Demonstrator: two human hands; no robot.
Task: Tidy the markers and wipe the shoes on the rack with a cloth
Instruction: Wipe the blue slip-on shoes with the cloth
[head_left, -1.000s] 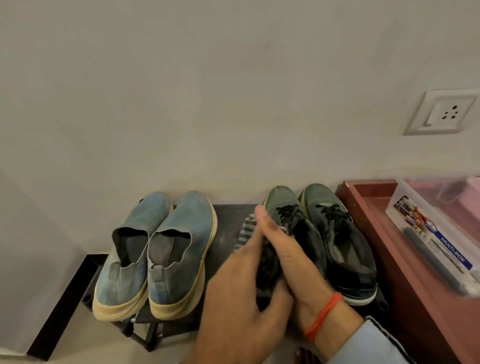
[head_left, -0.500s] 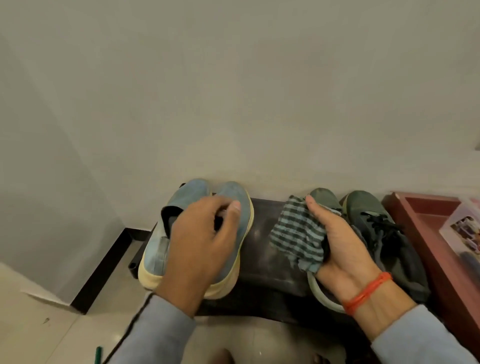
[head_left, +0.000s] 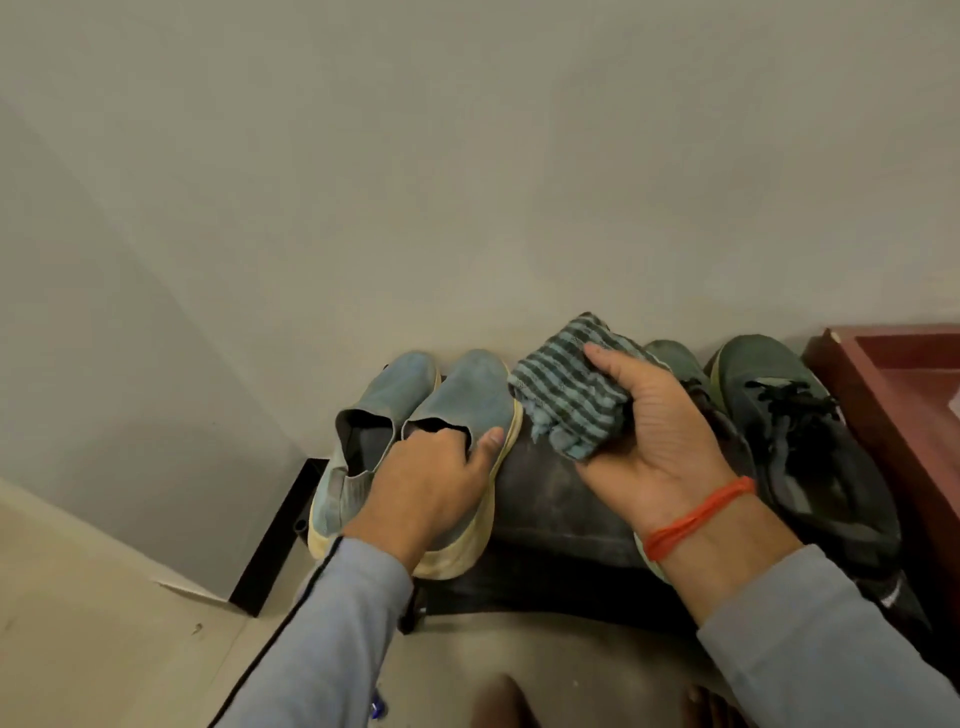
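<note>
Two blue slip-on shoes with cream soles stand on the dark shoe rack (head_left: 550, 509), toes to the wall. My left hand (head_left: 431, 488) grips the right blue slip-on (head_left: 467, 400) at its opening, fingers tucked inside and thumb on the outer side. The left blue slip-on (head_left: 374, 410) stands beside it, untouched. My right hand (head_left: 654, 441) holds a bunched teal-and-dark striped cloth (head_left: 571, 395) above the rack's middle. Behind that hand sits one dark green lace-up shoe (head_left: 675, 358), mostly hidden. The other dark green lace-up (head_left: 795, 431) stands at the right. No markers are in view.
A reddish wooden table edge (head_left: 883, 395) flanks the rack on the right. A plain wall rises directly behind the shoes, and another wall with black skirting (head_left: 280, 535) closes in the left. Tiled floor (head_left: 93, 623) lies below.
My left hand left the dark shoe and took hold of the right blue slip-on. My right hand lifted the cloth off the dark shoe, left toward the blue pair. The view swung left.
</note>
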